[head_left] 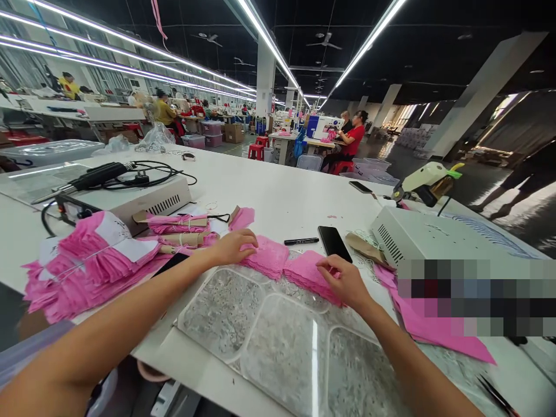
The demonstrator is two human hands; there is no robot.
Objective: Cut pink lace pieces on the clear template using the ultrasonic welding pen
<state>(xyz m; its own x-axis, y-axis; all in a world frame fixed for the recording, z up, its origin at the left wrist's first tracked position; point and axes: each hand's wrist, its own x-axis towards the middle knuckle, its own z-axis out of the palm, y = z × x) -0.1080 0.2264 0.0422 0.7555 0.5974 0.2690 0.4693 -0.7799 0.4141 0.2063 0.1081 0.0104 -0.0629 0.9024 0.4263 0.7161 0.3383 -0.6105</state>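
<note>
Two small stacks of pink fabric pieces lie side by side at the top edge of a clear, scuffed plastic template [278, 330] with rounded compartments. At the left fabric stack [267, 258], my left hand [232, 248] rests over the outer end, its fingers slightly bent and thumb apart. My right hand [345, 279] is at the right fabric stack [304, 269], fingertips and thumb drawn together at its top edge; the exact hold is partly hidden. Just beyond the stacks are a black marker pen [301, 241] and a black phone [334, 243].
Tied bundles of pink fabric [93, 255] lie at the left beside a white box [152, 200] carrying a black corded tool [98, 176]. Another pale box [417, 237], a pink sheet [438, 324] and tweezers [495, 394] are at the right. People sit at sewing machines beyond.
</note>
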